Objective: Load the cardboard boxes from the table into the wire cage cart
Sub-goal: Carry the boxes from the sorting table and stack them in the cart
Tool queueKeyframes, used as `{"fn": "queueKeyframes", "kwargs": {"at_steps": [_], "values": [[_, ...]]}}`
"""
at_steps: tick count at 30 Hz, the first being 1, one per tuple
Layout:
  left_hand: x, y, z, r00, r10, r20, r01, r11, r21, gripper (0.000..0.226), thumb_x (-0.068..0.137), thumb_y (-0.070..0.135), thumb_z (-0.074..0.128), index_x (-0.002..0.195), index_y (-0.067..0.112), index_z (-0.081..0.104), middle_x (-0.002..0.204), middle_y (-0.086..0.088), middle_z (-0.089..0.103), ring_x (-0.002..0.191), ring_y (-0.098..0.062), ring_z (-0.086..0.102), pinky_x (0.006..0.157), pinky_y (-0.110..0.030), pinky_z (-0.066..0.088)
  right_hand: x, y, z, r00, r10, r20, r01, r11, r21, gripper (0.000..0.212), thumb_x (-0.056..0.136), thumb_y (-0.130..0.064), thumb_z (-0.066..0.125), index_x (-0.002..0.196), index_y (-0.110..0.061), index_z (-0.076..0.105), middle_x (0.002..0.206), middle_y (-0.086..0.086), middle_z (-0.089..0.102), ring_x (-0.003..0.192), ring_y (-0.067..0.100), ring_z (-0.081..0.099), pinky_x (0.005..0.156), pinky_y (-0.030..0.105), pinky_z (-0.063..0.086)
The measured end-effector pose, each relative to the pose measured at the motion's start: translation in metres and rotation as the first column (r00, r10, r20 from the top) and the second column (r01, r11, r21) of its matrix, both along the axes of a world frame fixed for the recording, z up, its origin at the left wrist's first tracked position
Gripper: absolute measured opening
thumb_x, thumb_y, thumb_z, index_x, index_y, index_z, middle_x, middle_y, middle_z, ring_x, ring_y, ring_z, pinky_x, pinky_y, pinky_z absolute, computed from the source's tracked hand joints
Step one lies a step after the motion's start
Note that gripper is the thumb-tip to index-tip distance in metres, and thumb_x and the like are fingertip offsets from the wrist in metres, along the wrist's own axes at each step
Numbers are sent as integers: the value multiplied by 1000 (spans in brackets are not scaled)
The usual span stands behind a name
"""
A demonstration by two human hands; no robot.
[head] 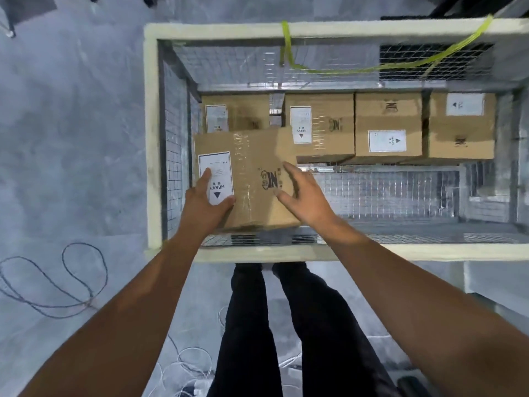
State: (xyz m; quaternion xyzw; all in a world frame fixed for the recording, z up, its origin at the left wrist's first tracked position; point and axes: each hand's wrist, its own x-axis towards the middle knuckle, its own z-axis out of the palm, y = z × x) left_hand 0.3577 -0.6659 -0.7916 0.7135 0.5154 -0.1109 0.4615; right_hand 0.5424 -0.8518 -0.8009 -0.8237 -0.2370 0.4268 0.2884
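I look straight down into the wire cage cart [151,138], which has a pale frame and mesh walls. A cardboard box [249,156] with a white HEAVY label lies at the cart's near left corner. My left hand [204,202] rests flat on its label with straight fingers. My right hand [300,193] is spread over the box's right side, fingers straight, touching or just above the top. Along the far wall stands a row of several cardboard boxes, among them box [388,124] and box [462,130].
The near right part of the cart shows bare mesh floor [386,193]. A yellow strap [286,44] hangs over the far rail. Cables [57,282] loop on the grey floor to the left. My legs in dark trousers [286,325] stand against the near rail.
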Motion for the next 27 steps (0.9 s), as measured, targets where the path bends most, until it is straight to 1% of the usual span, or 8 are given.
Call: {"fn": "queueKeyframes", "kwargs": {"at_steps": [2,4,11,14,17,20,24,27], "values": [[-6,3,-22,1000,14,-8,-14,1000,4,94,84,53,77,160,41,23,143,-10,41,125,-23,51,110,-43,43,-6,5,-25,1000,-7,-19,7,1000,-8,73,95,-46,65,157,-36,29,146,9,43,124,18,47,106,26,30],[-10,5,-43,999,32,-8,-32,999,23,90,86,50,77,160,40,25,142,-10,42,124,-23,52,110,-40,42,-14,10,-46,999,-39,-30,38,999,-21,73,94,-44,67,157,-37,29,144,7,43,118,13,46,103,24,30],[-4,24,-99,995,99,-5,-99,995,31,90,85,46,78,159,37,28,154,-7,39,138,-25,46,114,-38,38,-26,30,-98,992,-124,-21,123,992,-41,73,95,-39,67,158,-31,31,147,6,40,125,15,47,101,22,31],[-1,31,-112,998,68,-8,-67,996,63,92,84,46,80,159,36,28,154,-7,39,131,-16,44,103,-28,31,-19,36,-113,996,-89,-2,89,994,-70,74,95,-42,67,157,-37,28,150,2,36,119,12,44,100,27,34],[-7,30,-124,997,76,-1,-76,997,26,92,83,38,83,158,33,30,148,-8,37,117,-10,40,98,-27,33,-26,34,-126,999,-39,11,40,990,-134,72,93,-44,66,155,-43,28,152,0,31,118,16,48,102,36,46],[-9,31,-132,997,67,-23,-68,997,-26,97,84,30,83,161,32,24,154,-8,32,129,-17,43,106,-29,36,-35,33,-138,1000,7,8,-6,991,-133,72,95,-41,65,156,-42,26,152,7,28,124,29,53,108,43,48],[-10,27,-145,989,-52,-141,48,998,-35,105,86,34,80,163,36,9,153,-17,27,129,-29,47,104,-31,38,-38,41,-157,995,95,18,-90,979,-181,79,96,-36,66,158,-44,19,149,14,28,105,29,62,99,32,48],[-11,24,-161,943,-178,-282,164,984,-71,108,88,49,75,162,38,-3,166,-17,1,150,-39,21,117,-49,34,-37,45,-175,986,169,-3,-165,959,-231,86,93,-34,69,158,-44,13,142,17,29,87,23,59,95,27,46]]}}
